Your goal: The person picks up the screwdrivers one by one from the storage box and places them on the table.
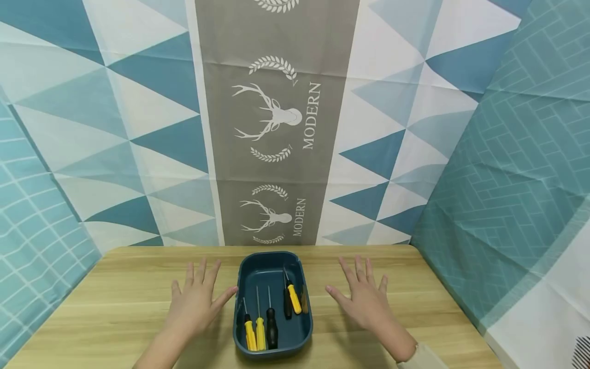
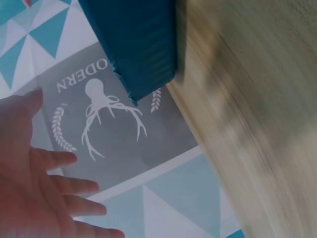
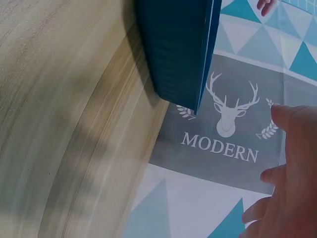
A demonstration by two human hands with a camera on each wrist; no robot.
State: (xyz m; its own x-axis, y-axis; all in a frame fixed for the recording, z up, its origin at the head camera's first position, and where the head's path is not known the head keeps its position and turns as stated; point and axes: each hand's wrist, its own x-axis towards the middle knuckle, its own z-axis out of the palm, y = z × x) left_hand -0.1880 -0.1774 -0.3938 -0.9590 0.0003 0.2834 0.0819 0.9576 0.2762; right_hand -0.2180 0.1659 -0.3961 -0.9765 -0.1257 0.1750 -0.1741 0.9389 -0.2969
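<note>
A dark blue tray stands on the wooden table, with several screwdrivers in it. On its left side lie two yellow-handled screwdrivers, one of them beside a black-handled screwdriver. Toward the right wall are another yellow-handled screwdriver and a black handle. My left hand is spread to the left of the tray, its thumb near the rim. To the right, my right hand is also spread, apart from the tray. Both hands hold nothing. In the wrist views the tray's outer wall hides its contents.
The wooden table extends to both sides of the tray. Behind it hangs a patterned cloth with deer heads and triangles. A teal cloth hangs at the right, and a blue checked one at the left.
</note>
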